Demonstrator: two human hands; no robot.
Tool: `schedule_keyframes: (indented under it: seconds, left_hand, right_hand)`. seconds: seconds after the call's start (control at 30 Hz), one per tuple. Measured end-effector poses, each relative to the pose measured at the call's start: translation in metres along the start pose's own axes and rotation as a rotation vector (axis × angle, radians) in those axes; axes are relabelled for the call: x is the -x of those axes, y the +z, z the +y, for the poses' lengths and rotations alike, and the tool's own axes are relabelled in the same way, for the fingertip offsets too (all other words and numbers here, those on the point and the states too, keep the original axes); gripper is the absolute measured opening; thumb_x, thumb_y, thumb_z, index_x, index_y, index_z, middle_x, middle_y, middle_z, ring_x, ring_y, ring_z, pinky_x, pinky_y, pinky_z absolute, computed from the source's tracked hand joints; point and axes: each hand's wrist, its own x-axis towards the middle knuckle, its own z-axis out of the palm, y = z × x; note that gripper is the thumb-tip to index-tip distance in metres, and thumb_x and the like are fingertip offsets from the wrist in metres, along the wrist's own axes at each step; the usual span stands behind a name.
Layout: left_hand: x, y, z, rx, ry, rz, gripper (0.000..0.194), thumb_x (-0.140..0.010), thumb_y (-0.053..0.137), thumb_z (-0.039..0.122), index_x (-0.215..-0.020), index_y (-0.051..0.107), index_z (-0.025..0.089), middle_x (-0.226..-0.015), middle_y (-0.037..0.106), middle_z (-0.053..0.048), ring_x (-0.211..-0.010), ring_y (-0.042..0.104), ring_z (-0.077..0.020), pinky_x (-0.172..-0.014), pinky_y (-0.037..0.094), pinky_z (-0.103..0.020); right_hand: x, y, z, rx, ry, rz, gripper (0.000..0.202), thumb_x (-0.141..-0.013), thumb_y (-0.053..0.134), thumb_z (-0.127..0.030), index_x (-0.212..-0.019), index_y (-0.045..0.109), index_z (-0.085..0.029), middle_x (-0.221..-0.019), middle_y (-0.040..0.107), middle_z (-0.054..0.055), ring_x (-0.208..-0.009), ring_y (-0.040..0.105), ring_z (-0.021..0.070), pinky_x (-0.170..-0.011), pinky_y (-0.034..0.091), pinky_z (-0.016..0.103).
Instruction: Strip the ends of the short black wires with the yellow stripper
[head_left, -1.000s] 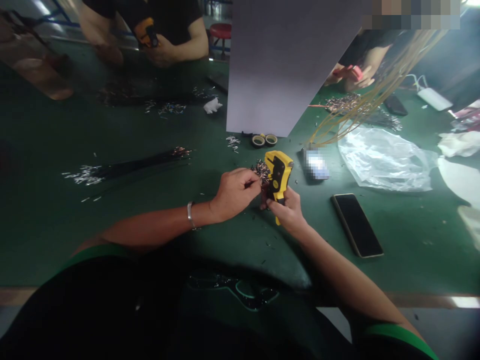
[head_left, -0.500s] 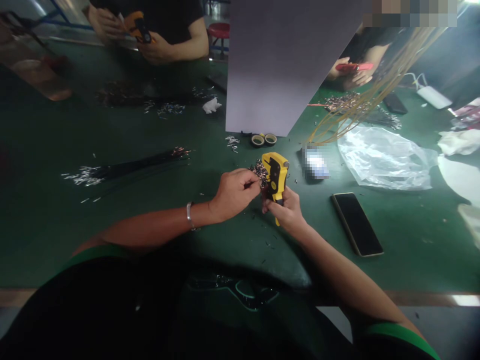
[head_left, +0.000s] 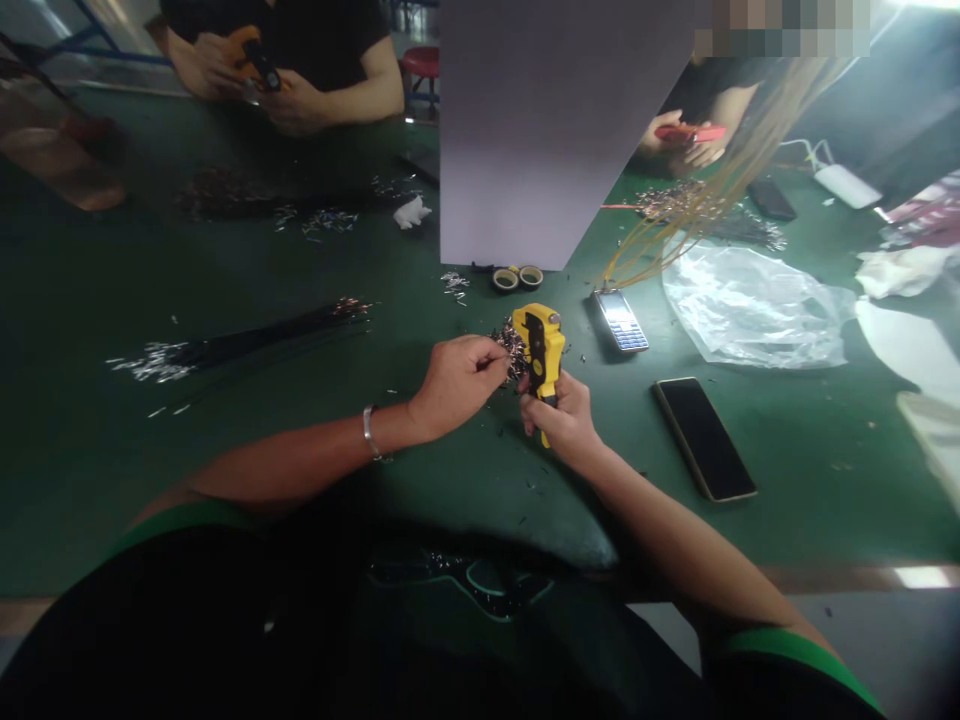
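Note:
My right hand [head_left: 566,412] is wrapped round the handle of a yellow and black wire stripper [head_left: 541,345], which stands upright with its head at the top. Close to its left side, my left hand [head_left: 463,385] is closed in a pinch. Whatever lies between those fingertips is too small to make out. Just behind the fingertips is a heap of short wire pieces with shiny copper ends [head_left: 511,350], partly hidden by the hand and the tool. Small dark scraps are scattered on the green table below the tool.
A bundle of black wires [head_left: 262,335] lies left. Two tape rolls [head_left: 517,279] sit by a grey panel [head_left: 536,130]. Rightward are a keypad phone [head_left: 621,320], a clear plastic bag [head_left: 757,305] and a smartphone [head_left: 703,438]. Co-workers' hands [head_left: 296,100] hold tools across the table.
The whole view has shifted slightly left. My hands and the wire stripper keep nearly the same places on the table. A co-worker's hands at the back left have come closer together around an orange tool.

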Motion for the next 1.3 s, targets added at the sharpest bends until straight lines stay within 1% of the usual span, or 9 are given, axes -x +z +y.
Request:
schedule_keyframes:
  seconds: [0.1, 0.27, 0.33, 0.4, 0.53, 0.67, 0.83, 1.07, 1.3]
  left_hand:
    - [-0.002, -0.001, -0.002, 0.024, -0.081, -0.006, 0.016, -0.080, 0.061, 0.014, -0.066, 0.068, 0.016, -0.063, 0.065, 0.000, -0.060, 0.055, -0.0100, -0.057, 0.042, -0.023]
    - [-0.010, -0.009, -0.002, 0.021, -0.159, -0.009, 0.014, -0.080, 0.063, 0.018, -0.068, 0.071, 0.016, -0.064, 0.068, 0.000, -0.060, 0.057, -0.0107, -0.057, 0.043, -0.024]
    - [-0.015, -0.016, -0.002, 0.032, -0.169, -0.012, 0.012, -0.079, 0.063, 0.016, -0.071, 0.072, 0.016, -0.067, 0.071, -0.001, -0.062, 0.060, -0.0111, -0.060, 0.046, -0.024]
    - [-0.021, -0.023, -0.002, 0.049, -0.165, 0.008, 0.011, -0.078, 0.064, 0.015, -0.073, 0.074, 0.017, -0.071, 0.073, -0.001, -0.065, 0.062, -0.0114, -0.063, 0.048, -0.024]
    - [-0.031, -0.036, -0.002, 0.045, -0.140, 0.041, 0.009, -0.077, 0.066, 0.018, -0.072, 0.074, 0.018, -0.068, 0.072, 0.000, -0.062, 0.060, -0.0108, -0.062, 0.047, -0.025]
    - [-0.034, -0.041, -0.005, 0.046, -0.112, -0.006, 0.008, -0.077, 0.067, 0.018, -0.071, 0.074, 0.018, -0.066, 0.069, 0.000, -0.059, 0.056, -0.0098, -0.060, 0.044, -0.026]
    - [-0.036, -0.041, -0.009, 0.111, -0.139, -0.085, 0.007, -0.076, 0.069, 0.017, -0.071, 0.074, 0.018, -0.062, 0.065, 0.001, -0.057, 0.052, -0.0097, -0.057, 0.040, -0.027]
    - [-0.041, -0.043, -0.010, 0.222, -0.209, -0.187, 0.008, -0.073, 0.068, 0.014, -0.072, 0.075, 0.017, -0.060, 0.064, 0.001, -0.056, 0.052, -0.0094, -0.055, 0.041, -0.025]
    - [-0.044, -0.043, -0.015, 0.306, -0.223, -0.223, 0.007, -0.069, 0.069, 0.014, -0.071, 0.075, 0.017, -0.062, 0.065, 0.001, -0.056, 0.053, -0.0086, -0.056, 0.043, -0.025]
  right_hand:
    - [-0.002, 0.000, 0.001, -0.081, 0.035, -0.013, 0.014, -0.068, 0.062, -0.022, -0.080, 0.056, -0.019, -0.048, 0.054, -0.008, -0.035, 0.049, 0.0104, -0.039, 0.042, 0.025]
    - [-0.007, -0.007, 0.003, -0.230, 0.035, -0.080, 0.022, -0.063, 0.065, -0.019, -0.084, 0.059, -0.018, -0.061, 0.061, -0.004, -0.048, 0.057, 0.0125, -0.051, 0.051, 0.029]
    - [-0.009, -0.012, 0.001, -0.257, 0.047, -0.130, 0.028, -0.061, 0.066, -0.019, -0.088, 0.061, -0.018, -0.066, 0.063, -0.003, -0.054, 0.060, 0.0142, -0.057, 0.052, 0.031]
    - [-0.009, -0.016, -0.001, -0.273, 0.071, -0.191, 0.033, -0.060, 0.067, -0.018, -0.092, 0.062, -0.017, -0.072, 0.065, -0.002, -0.060, 0.062, 0.0156, -0.063, 0.052, 0.033]
    - [-0.009, -0.020, -0.004, -0.287, 0.109, -0.294, 0.036, -0.059, 0.068, -0.017, -0.096, 0.063, -0.017, -0.078, 0.066, 0.000, -0.067, 0.063, 0.0169, -0.068, 0.051, 0.033]
    - [-0.008, -0.019, -0.005, -0.302, 0.120, -0.355, 0.039, -0.059, 0.069, -0.017, -0.098, 0.064, -0.018, -0.080, 0.067, 0.001, -0.069, 0.064, 0.0180, -0.070, 0.051, 0.034]
    - [-0.007, -0.019, -0.010, -0.290, 0.127, -0.418, 0.039, -0.059, 0.069, -0.015, -0.098, 0.064, -0.018, -0.080, 0.068, 0.002, -0.069, 0.063, 0.0178, -0.071, 0.051, 0.035]
    - [-0.004, -0.019, -0.012, -0.317, 0.130, -0.461, 0.038, -0.060, 0.069, -0.016, -0.098, 0.064, -0.016, -0.079, 0.068, 0.002, -0.069, 0.062, 0.0179, -0.071, 0.051, 0.035]
    - [-0.003, -0.019, -0.007, -0.329, 0.139, -0.484, 0.040, -0.063, 0.066, -0.014, -0.103, 0.063, -0.015, -0.079, 0.068, 0.002, -0.068, 0.064, 0.0177, -0.070, 0.051, 0.035]
